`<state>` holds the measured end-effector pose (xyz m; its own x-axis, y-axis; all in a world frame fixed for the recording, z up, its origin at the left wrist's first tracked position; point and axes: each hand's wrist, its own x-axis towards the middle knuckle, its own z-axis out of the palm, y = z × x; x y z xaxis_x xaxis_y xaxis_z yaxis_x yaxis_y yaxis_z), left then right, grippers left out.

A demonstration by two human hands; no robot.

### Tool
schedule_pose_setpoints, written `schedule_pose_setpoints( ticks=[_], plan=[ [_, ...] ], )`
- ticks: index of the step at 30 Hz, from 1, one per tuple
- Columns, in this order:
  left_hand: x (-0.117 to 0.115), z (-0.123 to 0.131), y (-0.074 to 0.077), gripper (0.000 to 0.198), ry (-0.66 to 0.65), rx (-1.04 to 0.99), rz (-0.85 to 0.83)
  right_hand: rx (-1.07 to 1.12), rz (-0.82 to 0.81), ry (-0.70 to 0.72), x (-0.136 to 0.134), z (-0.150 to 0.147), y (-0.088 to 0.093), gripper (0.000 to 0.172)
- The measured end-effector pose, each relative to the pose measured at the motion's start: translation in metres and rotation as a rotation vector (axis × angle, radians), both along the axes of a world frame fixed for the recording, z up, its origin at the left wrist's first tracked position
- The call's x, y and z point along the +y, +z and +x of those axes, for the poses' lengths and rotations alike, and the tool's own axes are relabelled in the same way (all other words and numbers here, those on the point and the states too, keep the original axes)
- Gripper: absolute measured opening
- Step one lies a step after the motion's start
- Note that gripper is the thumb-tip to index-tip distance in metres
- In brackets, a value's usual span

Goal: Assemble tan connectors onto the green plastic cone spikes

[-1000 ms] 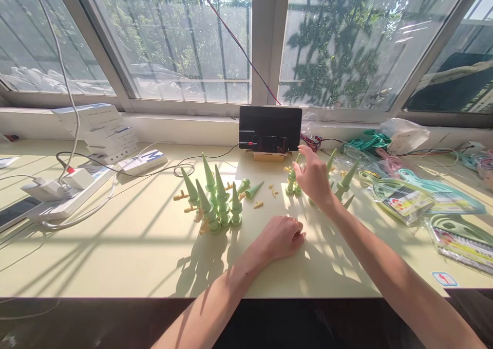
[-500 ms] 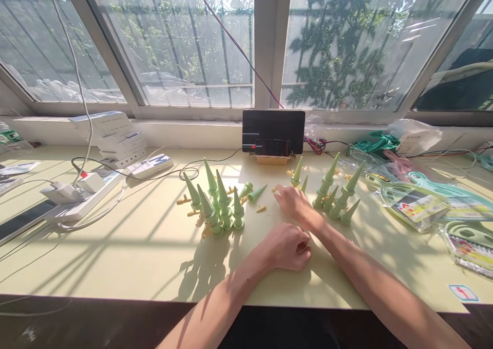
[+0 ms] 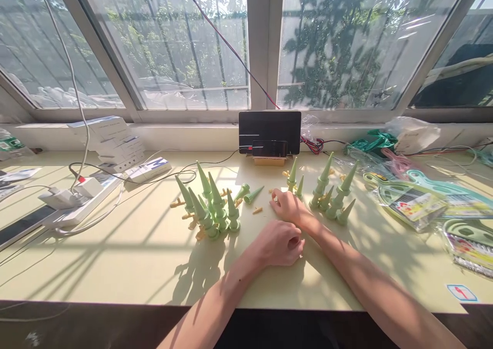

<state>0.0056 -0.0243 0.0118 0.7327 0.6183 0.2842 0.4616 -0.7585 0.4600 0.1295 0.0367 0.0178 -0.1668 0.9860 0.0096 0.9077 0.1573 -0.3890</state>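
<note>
My left hand (image 3: pixel 280 243) rests on the table close to the front edge, fingers curled into a loose fist. Whatever it may hold is hidden. Just beyond it, my right hand (image 3: pixel 289 205) has its fingers bent down towards the table, and their tips are partly hidden. Beside its fingertips is a small yellow piece (image 3: pixel 270 190). A yellow peg (image 3: pixel 258 210) lies to the left, below a loose green cone (image 3: pixel 254 194). Left of my hands stands a cluster of pointed green towers (image 3: pixel 218 207) with yellow pegs sticking out. More green towers (image 3: pixel 341 189) stand to the right.
A dark tablet (image 3: pixel 270 125) leans at the back with a phone (image 3: pixel 269 148) before it. White boxes (image 3: pixel 111 138) and a power strip (image 3: pixel 82 200) are at left. Packaged green brushes (image 3: pixel 412 200) lie at right. Cables cross the table.
My right hand's fingers have curled in more and drawn slightly back from the small yellow piece. My left hand keeps its fist. The whole view has shifted a little.
</note>
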Motion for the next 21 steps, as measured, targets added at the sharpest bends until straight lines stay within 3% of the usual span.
schedule_pose_setpoints(
  ticks=[10,21],
  plan=[
    [0.002,-0.003,0.004,0.041,0.068,-0.007,0.000,0.191,0.152,0.104,-0.004,0.009,-0.010,0.009],
    [0.010,-0.004,-0.003,0.049,0.127,-0.070,0.045,0.305,0.113,0.170,-0.006,0.013,-0.011,0.011]
  ],
)
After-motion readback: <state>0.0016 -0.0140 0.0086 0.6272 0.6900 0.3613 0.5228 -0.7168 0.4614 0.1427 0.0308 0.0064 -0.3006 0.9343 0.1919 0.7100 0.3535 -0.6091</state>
